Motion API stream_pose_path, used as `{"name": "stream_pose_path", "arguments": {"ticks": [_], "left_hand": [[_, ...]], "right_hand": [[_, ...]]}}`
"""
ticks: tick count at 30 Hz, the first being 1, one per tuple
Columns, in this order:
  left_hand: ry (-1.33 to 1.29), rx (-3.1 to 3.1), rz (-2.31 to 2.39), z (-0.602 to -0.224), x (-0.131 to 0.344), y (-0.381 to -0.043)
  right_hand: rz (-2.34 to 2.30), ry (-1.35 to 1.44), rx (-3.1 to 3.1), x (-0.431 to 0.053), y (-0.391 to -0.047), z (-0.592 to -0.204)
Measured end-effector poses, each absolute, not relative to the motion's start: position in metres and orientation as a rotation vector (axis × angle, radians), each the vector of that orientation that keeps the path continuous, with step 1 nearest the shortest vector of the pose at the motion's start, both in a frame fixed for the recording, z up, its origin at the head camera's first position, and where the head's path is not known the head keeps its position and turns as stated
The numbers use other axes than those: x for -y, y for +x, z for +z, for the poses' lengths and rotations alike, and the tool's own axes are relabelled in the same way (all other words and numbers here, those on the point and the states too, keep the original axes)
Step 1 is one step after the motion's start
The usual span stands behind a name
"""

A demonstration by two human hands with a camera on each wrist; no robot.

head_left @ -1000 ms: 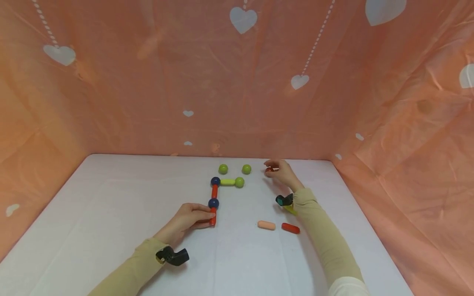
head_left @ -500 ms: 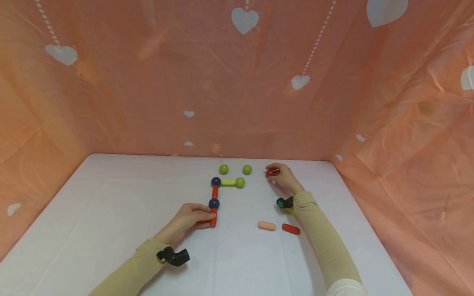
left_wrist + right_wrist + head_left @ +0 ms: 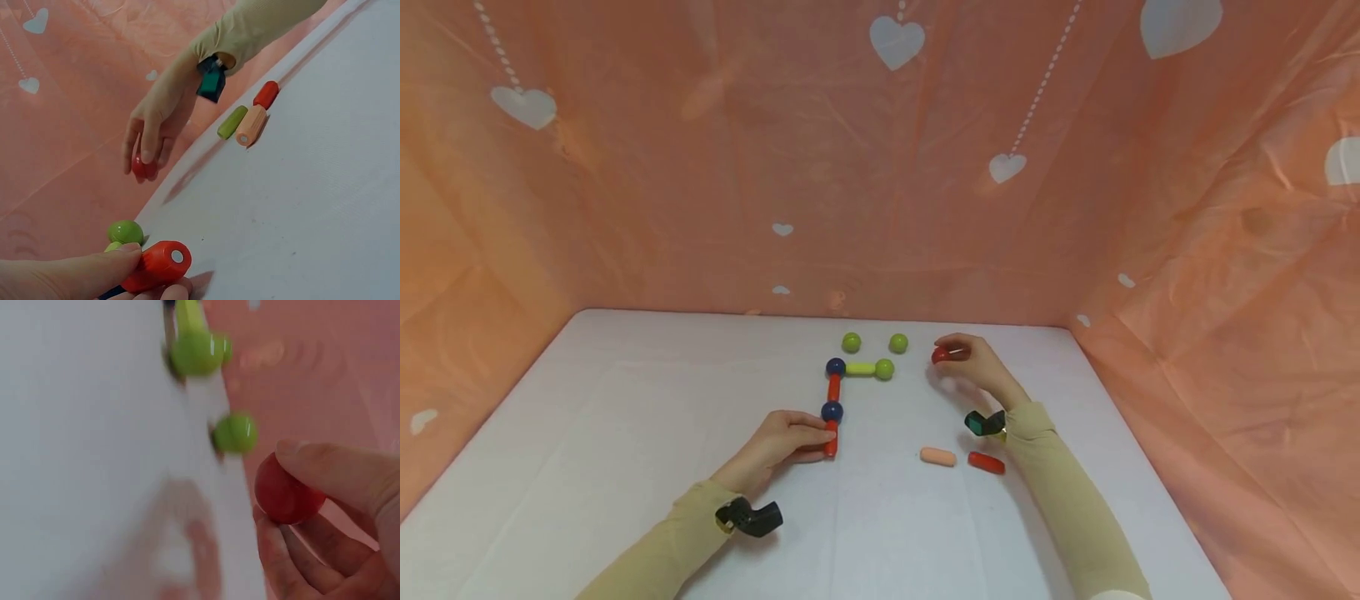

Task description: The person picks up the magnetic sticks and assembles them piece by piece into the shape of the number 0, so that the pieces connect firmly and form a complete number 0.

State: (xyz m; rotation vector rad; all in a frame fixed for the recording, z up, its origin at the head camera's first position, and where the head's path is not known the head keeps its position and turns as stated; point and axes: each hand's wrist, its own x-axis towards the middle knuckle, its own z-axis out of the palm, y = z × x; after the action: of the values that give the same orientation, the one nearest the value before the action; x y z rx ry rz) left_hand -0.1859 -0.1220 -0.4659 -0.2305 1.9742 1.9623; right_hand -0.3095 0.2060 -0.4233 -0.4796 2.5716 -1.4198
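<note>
Peach-orange cloth (image 3: 700, 183) printed with pale hearts hangs behind and beside a white-covered table (image 3: 625, 400). Over its far right part, I see the person's right hand (image 3: 977, 364) pinching a red ball (image 3: 940, 355): thumb on 1 side, fingertips on the other, the ball out at the tips, clear of the palm and above the surface. Left hand (image 3: 786, 440) grips a red rod (image 3: 831, 442) between thumb and fingers, its pale-disced near end poking free of them, its far end touching a blue ball (image 3: 832, 412). Beyond that ball run a 2nd red rod (image 3: 834, 388), a 2nd blue ball (image 3: 836, 367), then, turning right, a yellow-green rod (image 3: 860, 368) ending in a green ball (image 3: 884, 368). Just behind lie 2 loose green balls (image 3: 898, 342), the nearer neighbours of the pinched ball. Well apart, toward the near right, a peach rod (image 3: 937, 457) and a loose red rod (image 3: 986, 462) lie side by side, with a green rod (image 3: 232, 122) near them in the left wrist view.
</note>
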Motion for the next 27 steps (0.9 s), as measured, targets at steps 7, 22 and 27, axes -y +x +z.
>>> {"name": "stream_pose_path", "arguments": {"ticks": [7,22,27], "left_hand": [[-0.234,-1.977,1.957,-0.465,0.124,-0.186],[-0.240,-1.988,1.941,-0.468,0.124,-0.188],[-0.200,-1.988,1.957,-0.468,0.124,-0.186]], "right_hand": [[-1.434,-0.611,-2.383,-0.181,-0.274,-0.419],[-1.424,-0.680,-2.106,-0.131,-0.220,-0.448],[-1.412,-0.686,-2.101,-0.114,-0.205,-0.453]]}}
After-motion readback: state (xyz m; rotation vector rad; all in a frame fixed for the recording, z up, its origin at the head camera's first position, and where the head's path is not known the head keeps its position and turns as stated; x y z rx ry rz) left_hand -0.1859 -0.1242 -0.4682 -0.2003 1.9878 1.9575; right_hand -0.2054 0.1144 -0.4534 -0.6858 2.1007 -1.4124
